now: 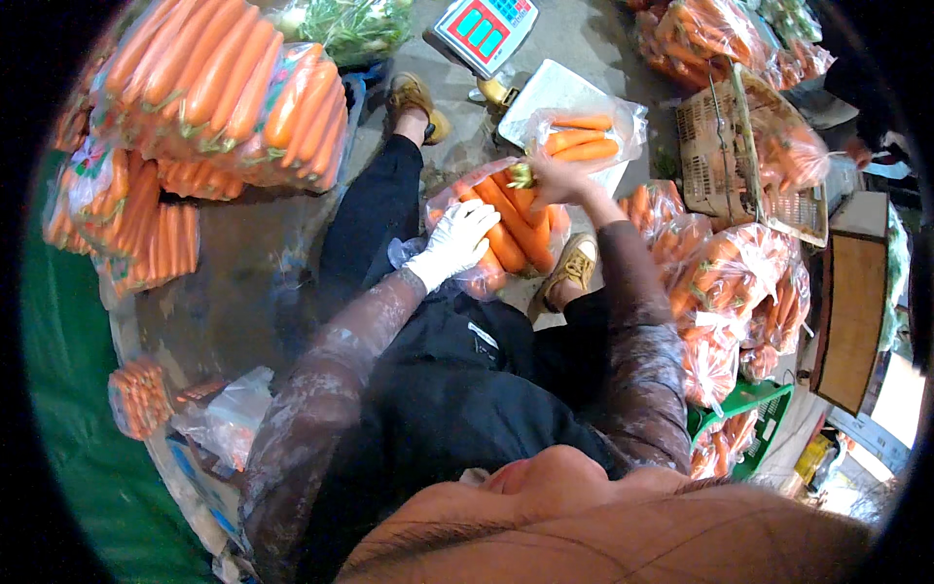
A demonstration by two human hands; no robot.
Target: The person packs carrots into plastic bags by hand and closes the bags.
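A clear plastic bag of carrots [511,226] lies before me between my legs. My left hand [461,237], in a white glove, grips this bag, its fingers curled over the carrots. Bare and blurred, my right hand [558,181] closes on a carrot with a trimmed green top [519,175] at the bag's far side. Just beyond that hand, an open clear bag [629,125] with several carrots [584,139] rests on the white platform [547,91] of a weighing scale. The scale's display and keypad [484,33] tilt toward me.
Bagged carrots are stacked high at left [211,80]. More bags [730,270] crowd my right side, near a tipped beige plastic crate [711,146] and a green crate [777,416]. Crumpled plastic [233,409] lies at lower left. Another person's dark sleeve [861,80] shows at far right.
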